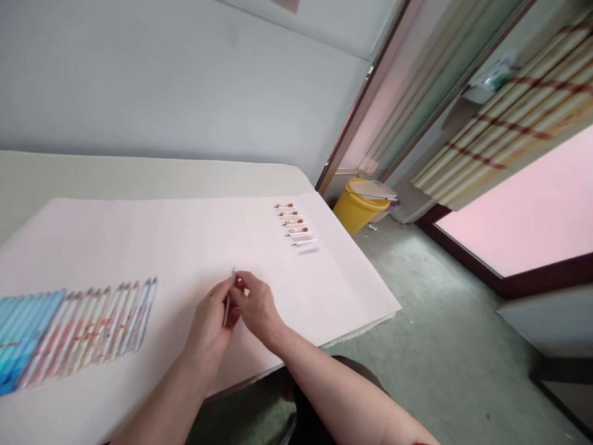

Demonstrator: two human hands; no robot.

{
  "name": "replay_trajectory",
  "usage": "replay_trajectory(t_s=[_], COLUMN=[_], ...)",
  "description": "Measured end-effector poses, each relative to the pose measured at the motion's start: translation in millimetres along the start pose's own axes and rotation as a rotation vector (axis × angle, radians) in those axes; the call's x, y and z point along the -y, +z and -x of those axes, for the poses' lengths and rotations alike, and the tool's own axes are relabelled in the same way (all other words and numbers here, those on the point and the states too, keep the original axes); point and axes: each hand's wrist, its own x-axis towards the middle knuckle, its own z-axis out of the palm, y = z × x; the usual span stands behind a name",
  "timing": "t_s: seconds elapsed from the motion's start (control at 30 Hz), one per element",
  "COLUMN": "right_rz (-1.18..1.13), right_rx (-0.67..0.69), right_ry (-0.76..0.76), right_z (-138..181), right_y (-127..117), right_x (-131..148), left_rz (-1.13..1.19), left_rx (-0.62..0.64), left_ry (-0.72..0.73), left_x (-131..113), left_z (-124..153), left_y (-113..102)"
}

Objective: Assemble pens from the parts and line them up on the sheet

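A slim, pale pen stands nearly upright between my hands over the white table covering. My left hand is closed round its barrel. The thumb and fingers of my right hand pinch near its top end; the tip shows just above them. Left of my hands lies a row of clear-barrelled pens with reddish and pale prints, side by side. Beyond my right hand, slim pen refills and small printed tubes lie in a short column.
Blue pens or a blue pack lie at the far left. The white table covering ends at a right edge above the grey floor. A yellow bin stands past the corner, below a curtain. A pale wall backs the table.
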Motion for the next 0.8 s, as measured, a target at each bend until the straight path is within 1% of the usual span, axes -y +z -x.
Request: replay_trajectory(t_s=[0.07,0.1,0.17,0.2,0.23,0.27,0.33,0.37,0.43,0.5,0.6,0.7,0.8], right_rz=[0.075,0.139,0.333,0.462,0.603,0.736,0.945,1.016,1.044,1.051,1.064,1.067,1.040], right_rx=[0.030,0.023,-0.046,-0.117,-0.159,-0.203,-0.286,-0.295,-0.281,-0.242,-0.164,-0.081,0.008], right_ry=[-0.045,-0.070,-0.117,-0.119,-0.115,-0.085,0.052,0.133,0.196,0.213,0.208,0.189,0.145], right_z=[-5,-10,-23,-30,-38,-45,-55,-58,-61,-60,-59,-59,-58], right_y=[-8,-16,-39,-54,-71,-88,-118,-130,-144,-148,-144,-137,-123], right_x=[1,1,-4,-9,-16,-24,-42,-52,-67,-77,-80,-73,-59], left_rz=[-0.020,-0.030,-0.038,-0.035,-0.026,-0.012,0.020,0.040,0.090,0.146,0.237,0.357,0.428], left_rx=[-0.010,-0.004,0.005,0.003,-0.001,-0.008,-0.019,-0.017,-0.010,-0.013,-0.035,-0.049,-0.049], left_ry=[0.013,0.018,0.013,0.007,0.001,-0.001,-0.005,-0.008,-0.013,-0.011,-0.006,-0.001,0.012], left_x=[-2,-3,-6,-7,-9,-11,-17,-19,-25,-31,-39,-49,-57], left_z=[-2,-2,-3,-3,-4,-4,-4,-4,-4,-6,-11,-16,-19], left_y=[-1,-1,-3,-4,-5,-6,-7,-8,-8,-9,-12,-15,-20])
